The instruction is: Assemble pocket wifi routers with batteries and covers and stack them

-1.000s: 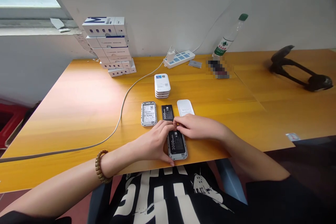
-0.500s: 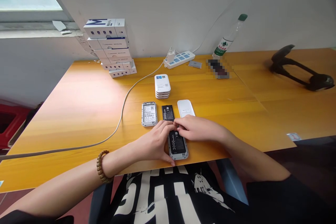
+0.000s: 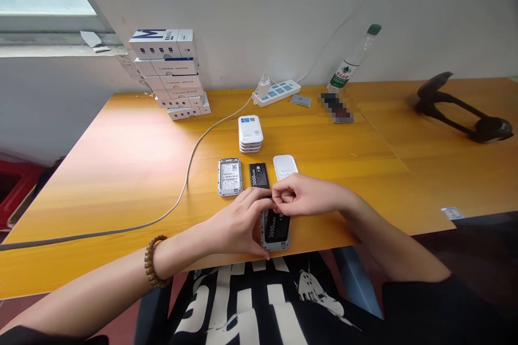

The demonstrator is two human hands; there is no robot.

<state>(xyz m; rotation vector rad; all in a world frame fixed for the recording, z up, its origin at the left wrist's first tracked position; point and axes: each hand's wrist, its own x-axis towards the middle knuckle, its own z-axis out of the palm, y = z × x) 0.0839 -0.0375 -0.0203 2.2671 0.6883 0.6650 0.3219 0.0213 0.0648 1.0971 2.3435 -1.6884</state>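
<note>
A small white device with its back open lies at the near edge of the wooden table, a black 3000mAh battery tilted up in it. My left hand grips the device's left side. My right hand pinches the battery's far end with fingers closed. Just beyond lie another open device, a loose black battery and a white back cover.
A stack of white devices stands further back. Stacked white boxes sit at the back left, a power strip with a white cable, a plastic bottle and a black stand at the right.
My right hand has lifted the battery's far end, so it now tilts up out of the device. My left hand stays on the device's side.
</note>
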